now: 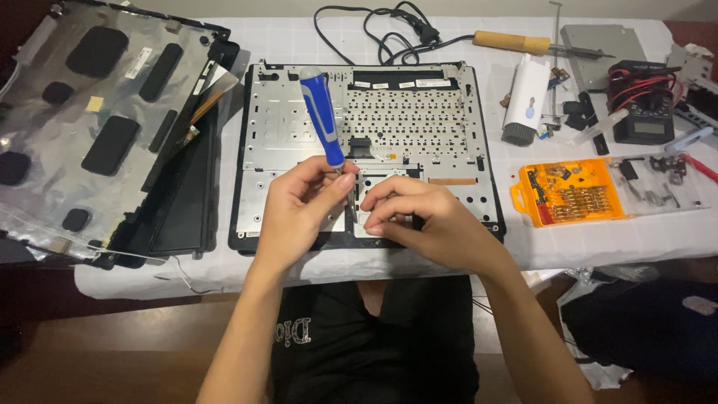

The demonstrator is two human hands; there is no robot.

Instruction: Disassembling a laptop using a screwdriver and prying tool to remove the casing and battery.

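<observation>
Gripping a blue-handled screwdriver (323, 116) low on its handle, the left hand (299, 206) holds the tool nearly upright, handle leaning to the far left, with the tip down at the near middle of the laptop shell (258, 150). The right hand (419, 217) sits just beside it, fingers (385, 196) curled and pinched close to the screwdriver tip; whether they clasp anything small I cannot tell.

Both hands work over the shell, which lies opened on a white cloth (284, 37) covering the surface, showing a metal plate with the perforated keyboard backing (411, 120).

Left of the shell lies a detached lid panel (82, 112) lined with silver foil and dark pads, partly off the cloth.

Right of the shell sits an orange bit case (572, 194) with a clear lid. Farther off stand a white cylinder tool (526, 97), a soldering iron (516, 43) with a wooden handle, a multimeter (643, 112) wrapped in red leads, and a metal bracket (602, 41). A black cable (374, 34) coils at the far edge.
</observation>
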